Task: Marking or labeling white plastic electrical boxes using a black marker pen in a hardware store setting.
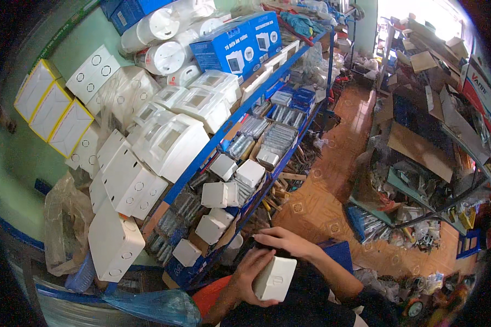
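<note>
My left hand (251,280) grips a white plastic junction box (276,279) low in the view, its thumb and fingers around the box's left side. My right hand (284,241) lies just above the box, its fingers stretched leftward over a dark area. Whether it touches or holds anything there cannot be told. Several square white junction boxes (211,229) lie on the shelf to the left of my hands, some stacked on wrapped metal-looking packs (276,139).
White enclosures with clear windows (200,104) and blue cartons (237,47) fill the upper shelf behind its blue rail (229,122). An orange tiled floor (311,204) runs between this rack and a cluttered rack with open cardboard boxes (419,151). A blue plastic bag (159,304) hangs lower left.
</note>
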Action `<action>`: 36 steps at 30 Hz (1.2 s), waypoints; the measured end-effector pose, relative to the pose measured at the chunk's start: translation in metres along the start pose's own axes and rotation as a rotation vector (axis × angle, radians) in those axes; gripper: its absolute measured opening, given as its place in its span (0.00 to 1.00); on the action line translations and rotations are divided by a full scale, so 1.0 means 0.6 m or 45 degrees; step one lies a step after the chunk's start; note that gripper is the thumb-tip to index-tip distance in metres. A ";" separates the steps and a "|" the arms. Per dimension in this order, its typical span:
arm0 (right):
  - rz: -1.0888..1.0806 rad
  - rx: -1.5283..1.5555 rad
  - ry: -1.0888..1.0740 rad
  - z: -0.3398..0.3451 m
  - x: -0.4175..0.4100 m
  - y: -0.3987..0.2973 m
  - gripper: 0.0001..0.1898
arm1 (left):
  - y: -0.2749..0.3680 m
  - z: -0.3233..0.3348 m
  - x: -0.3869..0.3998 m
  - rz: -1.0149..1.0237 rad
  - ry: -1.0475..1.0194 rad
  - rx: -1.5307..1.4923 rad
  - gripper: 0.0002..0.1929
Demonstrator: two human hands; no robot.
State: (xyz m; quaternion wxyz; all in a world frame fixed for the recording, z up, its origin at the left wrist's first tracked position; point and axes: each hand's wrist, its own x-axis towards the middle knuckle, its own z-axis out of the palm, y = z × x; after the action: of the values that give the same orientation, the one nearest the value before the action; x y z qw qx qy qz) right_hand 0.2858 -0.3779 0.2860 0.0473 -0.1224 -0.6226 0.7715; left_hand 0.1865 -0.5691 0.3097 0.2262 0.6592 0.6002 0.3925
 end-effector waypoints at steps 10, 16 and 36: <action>-0.254 -0.404 0.474 0.005 -0.035 -0.026 0.18 | -0.027 0.016 -0.020 -0.666 -0.171 -0.708 0.66; -0.391 -0.787 0.380 0.036 -0.044 -0.033 0.15 | -0.036 0.044 -0.025 -0.840 -0.131 -1.017 0.64; -0.448 -0.956 0.620 0.044 -0.042 -0.050 0.14 | -0.054 0.018 0.008 -0.393 0.252 0.053 0.64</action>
State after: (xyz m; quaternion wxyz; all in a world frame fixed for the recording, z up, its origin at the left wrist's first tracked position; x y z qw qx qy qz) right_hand 0.3009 -0.4022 0.3235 0.2742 -0.2008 -0.8403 0.4223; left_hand 0.1748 -0.5566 0.2797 0.2098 0.5222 0.7215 0.4034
